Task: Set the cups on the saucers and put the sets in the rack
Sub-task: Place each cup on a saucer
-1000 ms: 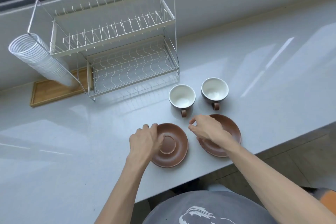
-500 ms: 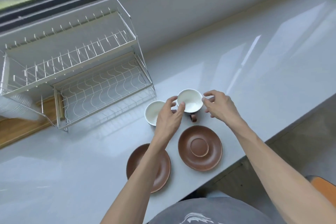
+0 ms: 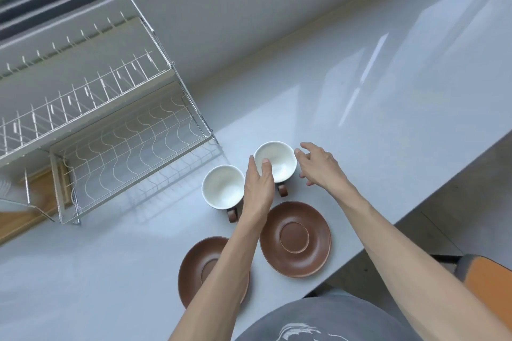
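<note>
Two white cups with brown outsides and handles stand on the grey counter. My left hand point(image 3: 257, 185) pinches the left rim of the right cup point(image 3: 279, 163), thumb inside and fingers outside. My right hand point(image 3: 318, 166) has relaxed fingers, one fingertip touching that cup's right side. The left cup point(image 3: 221, 188) stands free beside my left hand. Nearer me lie two brown saucers: the right saucer point(image 3: 295, 238) in full view, the left saucer point(image 3: 194, 266) partly under my left forearm. The two-tier wire rack point(image 3: 124, 141) stands at the left.
A wooden board point(image 3: 16, 219) lies behind the rack at the far left. The counter's front edge point(image 3: 388, 227) runs diagonally at the right, with an orange chair point(image 3: 490, 285) below it. A window ledge runs along the back.
Both hands left the saucers and moved forward to the right cup. My left hand has taken hold of its rim, and my right hand has come up against its right side.
</note>
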### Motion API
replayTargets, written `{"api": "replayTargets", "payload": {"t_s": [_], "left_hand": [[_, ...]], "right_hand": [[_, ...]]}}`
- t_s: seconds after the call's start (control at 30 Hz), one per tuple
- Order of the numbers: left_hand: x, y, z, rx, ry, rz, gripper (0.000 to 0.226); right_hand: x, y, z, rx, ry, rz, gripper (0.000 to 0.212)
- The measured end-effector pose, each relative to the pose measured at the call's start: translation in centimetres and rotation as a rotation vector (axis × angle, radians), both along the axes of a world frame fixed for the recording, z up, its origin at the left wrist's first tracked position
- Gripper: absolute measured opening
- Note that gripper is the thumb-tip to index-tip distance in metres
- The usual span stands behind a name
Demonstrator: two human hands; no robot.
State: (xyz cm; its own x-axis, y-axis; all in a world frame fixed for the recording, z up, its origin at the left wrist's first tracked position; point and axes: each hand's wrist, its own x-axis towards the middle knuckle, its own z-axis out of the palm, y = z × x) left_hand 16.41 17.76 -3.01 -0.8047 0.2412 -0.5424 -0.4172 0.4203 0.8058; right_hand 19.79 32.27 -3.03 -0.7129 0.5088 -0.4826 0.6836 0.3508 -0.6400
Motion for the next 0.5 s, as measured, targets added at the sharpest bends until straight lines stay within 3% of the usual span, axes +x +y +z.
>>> {"api": "replayTargets", "payload": {"t_s": [0.17,0.5], "left_hand": [[-1.1,0.5,-0.8,0.016,-0.091,0.042,0.069],[-2.3,0.5,-2.7,0.057,-0.197,0.125,0.075]], "right_hand": [[-1.0,-0.2,-1.3,-0.121,0.011,0.012,0.052],[-1.7,-0.7,-1.6,-0.124,-0.026,-0.005,0.047]]}}
